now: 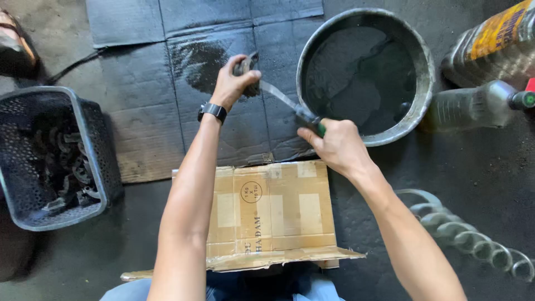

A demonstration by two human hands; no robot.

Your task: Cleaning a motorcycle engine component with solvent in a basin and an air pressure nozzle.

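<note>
Head view: we are gripping a small dark metal part [247, 71] in the left hand [231, 83], fingers curled tight around it, above the oil-stained cardboard sheet [145, 122]. The right hand [334, 146] is fisted on the green handle of a flat blade [281, 97] (tool type unclear). The blade's long axis is running up-left from the right hand to the part, beside the metal basin [424, 83].

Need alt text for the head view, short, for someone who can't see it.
Seen from above, a person's left hand grips a small dark metal part while the right hand holds a green-handled blade against it, over flattened cardboard. A round basin of dark liquid sits beside the right hand; a perforated basket of metal parts stands at far left.
</note>
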